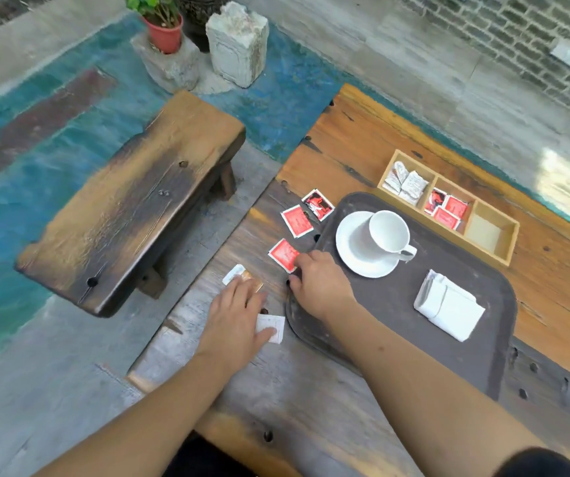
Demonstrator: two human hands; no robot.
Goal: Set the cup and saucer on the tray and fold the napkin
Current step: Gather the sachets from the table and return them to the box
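A white cup (pixel 388 232) stands on a white saucer (pixel 352 249) at the far end of the dark tray (pixel 476 339). A folded white napkin (pixel 448 306) lies on the tray to the right of them. My right hand (pixel 318 284) rests at the tray's left rim, its fingertips pinching a red packet (pixel 282 253) on the table. My left hand (pixel 239 315) lies flat on the table over a white packet (pixel 271 327) and a small brown and white packet (pixel 239 273).
Two more red packets (pixel 297 220) lie on the wooden table left of the tray. A wooden divided box (pixel 448 204) with white and red packets stands behind the tray. A wooden bench (pixel 132 201) is to the left, with a potted plant (pixel 163 25) and stone blocks beyond.
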